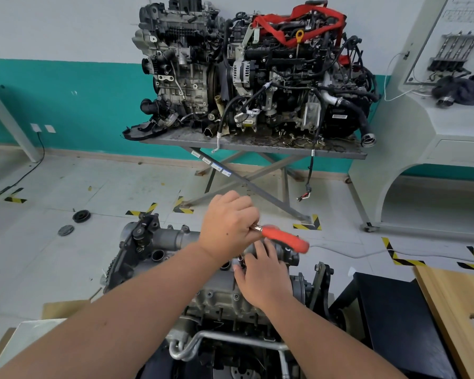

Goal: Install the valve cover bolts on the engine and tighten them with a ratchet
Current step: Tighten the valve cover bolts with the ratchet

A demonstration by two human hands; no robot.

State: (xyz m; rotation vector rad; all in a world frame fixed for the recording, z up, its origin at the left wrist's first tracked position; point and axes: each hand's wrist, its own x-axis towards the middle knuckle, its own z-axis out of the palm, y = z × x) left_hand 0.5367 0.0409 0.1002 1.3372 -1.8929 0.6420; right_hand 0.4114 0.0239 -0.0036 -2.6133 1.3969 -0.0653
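We saw two round dark discs [73, 222] lying on the tiled floor at the far left. Toward the middle, our grey cast-metal engine [175, 258] sat low before us. Our left hand [229, 224] was curled round the ratchet [283, 237], whose orange handle looked blurred and pointed right. Just below it, our right hand [263, 277] rested on the engine top, fingertips [248, 259] pinching a small dark socket or bolt; we could not tell which. Beyond, two more engines [246, 69] stood side by side on a grey metal table [257, 147]
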